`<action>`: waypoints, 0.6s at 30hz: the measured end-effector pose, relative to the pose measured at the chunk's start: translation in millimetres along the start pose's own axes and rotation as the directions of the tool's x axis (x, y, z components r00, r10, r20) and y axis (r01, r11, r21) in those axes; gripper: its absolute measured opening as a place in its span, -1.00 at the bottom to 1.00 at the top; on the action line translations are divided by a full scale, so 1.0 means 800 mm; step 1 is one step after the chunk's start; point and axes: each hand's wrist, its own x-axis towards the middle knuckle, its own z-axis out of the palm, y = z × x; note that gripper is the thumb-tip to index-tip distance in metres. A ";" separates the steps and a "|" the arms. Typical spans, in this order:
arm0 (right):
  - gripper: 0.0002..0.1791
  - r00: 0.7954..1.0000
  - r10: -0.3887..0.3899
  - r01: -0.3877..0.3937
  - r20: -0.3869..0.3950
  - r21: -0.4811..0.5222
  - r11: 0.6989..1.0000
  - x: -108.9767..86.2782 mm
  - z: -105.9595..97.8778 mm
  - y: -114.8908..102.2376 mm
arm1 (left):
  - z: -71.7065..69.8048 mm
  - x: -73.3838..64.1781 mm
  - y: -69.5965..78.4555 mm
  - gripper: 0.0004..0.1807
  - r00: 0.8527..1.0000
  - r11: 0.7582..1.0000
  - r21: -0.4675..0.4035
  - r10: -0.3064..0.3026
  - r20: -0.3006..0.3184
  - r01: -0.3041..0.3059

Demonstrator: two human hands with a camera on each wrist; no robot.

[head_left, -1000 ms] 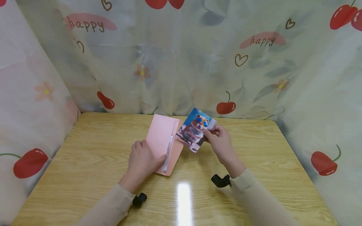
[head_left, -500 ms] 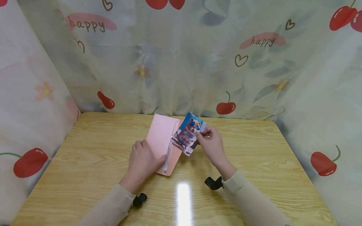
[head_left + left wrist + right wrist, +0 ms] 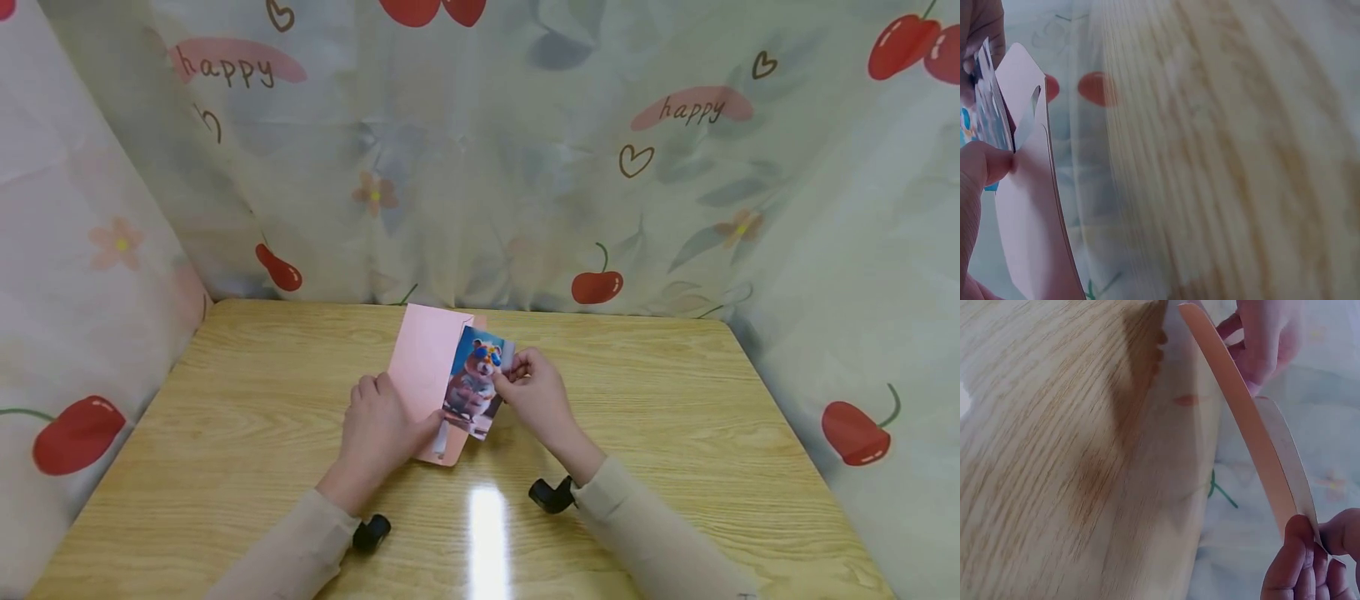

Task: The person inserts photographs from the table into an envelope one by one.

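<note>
A pink envelope (image 3: 423,350) is held at its lower left by my left hand (image 3: 382,429), with the thumb across the opening side. Its flap (image 3: 1244,412) stands folded out to the right. Between thumb and fingers, my right hand (image 3: 543,404) pinches a picture card (image 3: 474,387) by its right edge; it shows a furry animal in coloured sunglasses. The card lies along the envelope's opening and overlaps the flap in the head view, its lower left corner right at my left thumb. Seen edge-on in the left wrist view, the card (image 3: 992,103) stands beside the opening, near the left thumb.
Underneath is a light wood table (image 3: 675,417), with a bright light reflection near its front. A patterned curtain (image 3: 480,183) hangs behind and on both sides. Black wrist cameras sit under both cuffs.
My right hand has brought the card left and slightly down, turning it more in line with the envelope, so it now covers part of the opening. My left hand and the envelope stay put.
</note>
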 end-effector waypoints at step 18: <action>-0.69 0.980 0.088 -0.070 0.179 -0.102 0.992 -0.007 -0.001 -0.003 | 0.001 0.004 0.000 0.13 0.999 0.999 -0.007 -0.041 0.013 0.042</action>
